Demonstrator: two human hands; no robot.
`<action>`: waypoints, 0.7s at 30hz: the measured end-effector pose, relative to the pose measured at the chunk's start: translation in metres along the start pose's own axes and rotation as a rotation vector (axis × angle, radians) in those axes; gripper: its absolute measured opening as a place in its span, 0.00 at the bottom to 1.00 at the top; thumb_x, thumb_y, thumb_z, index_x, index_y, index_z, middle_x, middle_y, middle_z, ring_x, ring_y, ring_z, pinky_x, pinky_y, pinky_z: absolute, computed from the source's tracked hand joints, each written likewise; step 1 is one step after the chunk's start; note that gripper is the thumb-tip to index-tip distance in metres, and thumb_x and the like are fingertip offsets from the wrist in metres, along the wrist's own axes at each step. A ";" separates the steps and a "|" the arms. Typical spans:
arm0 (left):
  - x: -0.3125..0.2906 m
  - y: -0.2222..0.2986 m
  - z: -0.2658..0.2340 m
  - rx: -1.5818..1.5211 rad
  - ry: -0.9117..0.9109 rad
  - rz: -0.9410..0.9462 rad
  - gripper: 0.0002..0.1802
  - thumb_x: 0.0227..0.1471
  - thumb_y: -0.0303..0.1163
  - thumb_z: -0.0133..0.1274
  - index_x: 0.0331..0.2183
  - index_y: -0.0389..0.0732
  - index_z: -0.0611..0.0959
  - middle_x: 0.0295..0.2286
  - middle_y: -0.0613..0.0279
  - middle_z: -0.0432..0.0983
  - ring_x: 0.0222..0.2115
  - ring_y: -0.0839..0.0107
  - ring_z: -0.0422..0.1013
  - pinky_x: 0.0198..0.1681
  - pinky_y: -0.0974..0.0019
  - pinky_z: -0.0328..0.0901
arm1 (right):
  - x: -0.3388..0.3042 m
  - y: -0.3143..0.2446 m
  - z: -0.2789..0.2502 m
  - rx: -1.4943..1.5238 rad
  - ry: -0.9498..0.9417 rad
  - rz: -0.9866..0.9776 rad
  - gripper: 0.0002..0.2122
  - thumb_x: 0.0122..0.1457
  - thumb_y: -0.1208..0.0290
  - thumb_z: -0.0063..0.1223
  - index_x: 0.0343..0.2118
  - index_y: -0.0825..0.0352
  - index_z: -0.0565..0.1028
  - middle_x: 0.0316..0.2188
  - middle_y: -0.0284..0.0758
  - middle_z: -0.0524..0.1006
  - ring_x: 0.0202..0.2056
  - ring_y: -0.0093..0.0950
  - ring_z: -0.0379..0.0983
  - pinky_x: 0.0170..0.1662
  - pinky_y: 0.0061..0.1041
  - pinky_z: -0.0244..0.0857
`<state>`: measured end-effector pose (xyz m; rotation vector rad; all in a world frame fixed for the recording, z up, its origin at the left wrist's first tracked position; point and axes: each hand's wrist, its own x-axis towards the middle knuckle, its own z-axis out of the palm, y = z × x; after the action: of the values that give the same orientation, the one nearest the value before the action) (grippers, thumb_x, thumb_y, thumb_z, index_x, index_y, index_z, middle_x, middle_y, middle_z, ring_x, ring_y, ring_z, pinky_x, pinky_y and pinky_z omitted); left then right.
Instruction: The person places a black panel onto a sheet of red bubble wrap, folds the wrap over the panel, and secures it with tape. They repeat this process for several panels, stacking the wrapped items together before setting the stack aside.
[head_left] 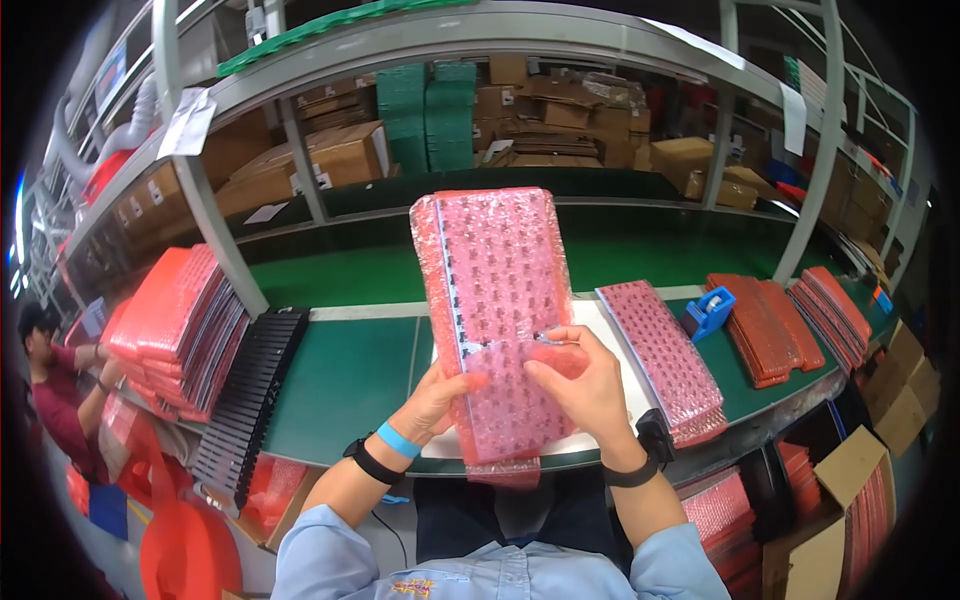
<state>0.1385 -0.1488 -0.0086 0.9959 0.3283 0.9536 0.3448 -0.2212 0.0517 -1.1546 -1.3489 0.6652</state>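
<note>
In front of me I hold up a flat rectangular panel in pink bubble wrap, with rows of dark marks showing through the film. My left hand grips its left edge low down, thumb on the front face. My right hand is over its right side, thumb and forefinger pinched together at the wrap; what lies between the fingertips is too small to make out. Another wrapped panel lies on the bench to the right. Beside it stands a blue tape dispenser.
A tall stack of red bubble-wrap packs and a black slotted rack are at left. More red pouches lie at right. A white sheet lies on the green bench. Another person works at far left.
</note>
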 end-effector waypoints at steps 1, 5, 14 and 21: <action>-0.007 0.004 -0.002 0.007 -0.004 0.009 0.34 0.51 0.23 0.56 0.59 0.39 0.65 0.52 0.58 0.71 0.52 0.66 0.70 0.56 0.61 0.65 | 0.004 -0.004 0.006 -0.029 -0.033 0.041 0.10 0.53 0.75 0.64 0.36 0.71 0.77 0.27 0.29 0.78 0.31 0.15 0.73 0.37 0.15 0.66; -0.045 0.027 -0.005 0.002 0.080 0.088 0.34 0.51 0.22 0.56 0.59 0.38 0.65 0.51 0.58 0.72 0.51 0.67 0.70 0.56 0.62 0.65 | 0.018 -0.008 0.038 -0.122 -0.217 -0.020 0.09 0.53 0.75 0.66 0.35 0.72 0.78 0.24 0.25 0.77 0.27 0.12 0.70 0.33 0.14 0.64; -0.142 0.093 -0.049 -0.036 0.326 0.081 0.33 0.48 0.18 0.54 0.57 0.37 0.68 0.50 0.55 0.73 0.49 0.63 0.73 0.54 0.57 0.67 | 0.025 -0.025 0.150 0.056 -0.579 -0.010 0.07 0.55 0.74 0.64 0.33 0.72 0.80 0.26 0.26 0.78 0.28 0.13 0.70 0.33 0.13 0.63; -0.202 0.135 -0.089 -0.045 0.516 0.054 0.31 0.47 0.18 0.53 0.55 0.34 0.70 0.48 0.50 0.75 0.45 0.61 0.75 0.51 0.57 0.70 | 0.024 -0.001 0.247 0.302 -0.795 0.221 0.09 0.52 0.72 0.66 0.31 0.72 0.80 0.26 0.29 0.79 0.29 0.17 0.72 0.34 0.18 0.66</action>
<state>-0.1037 -0.2339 0.0206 0.7084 0.7084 1.2583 0.1127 -0.1390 0.0232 -0.8154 -1.6930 1.5430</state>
